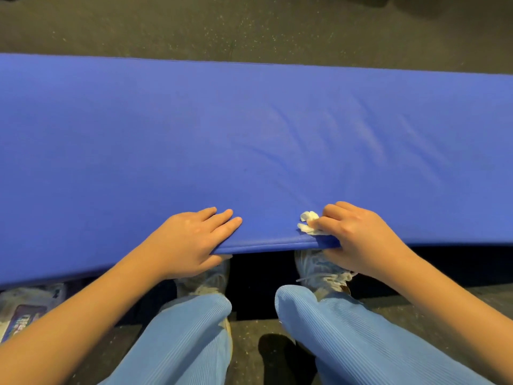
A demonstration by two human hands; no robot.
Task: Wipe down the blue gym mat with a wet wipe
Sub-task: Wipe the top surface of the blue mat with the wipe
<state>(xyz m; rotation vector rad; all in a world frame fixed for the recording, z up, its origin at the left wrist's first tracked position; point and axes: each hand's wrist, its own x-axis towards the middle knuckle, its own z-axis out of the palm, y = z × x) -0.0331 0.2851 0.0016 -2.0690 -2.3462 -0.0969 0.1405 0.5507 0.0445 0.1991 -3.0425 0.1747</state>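
While clamping the near edge of the blue gym mat (249, 120) with the left hand (191, 240), fingers flat on top and thumb tucked beneath, pressing a crumpled white wet wipe (308, 223) onto the mat with the right hand (358, 237), fingers curled, just inside that edge. Beyond, wrinkled blue across a dark speckled floor (166, 23). Nearer, light-blue trousers (188, 343), pale sneakers (322, 273), a packet (22, 318) at far left.

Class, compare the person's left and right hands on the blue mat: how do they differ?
The left hand lies with straight fingers on the blue mat; the right hand curls its fingers. The right hand pinches a crumpled wet wipe; the left hand holds none. Both sit at the mat's near edge, thumbs beneath.
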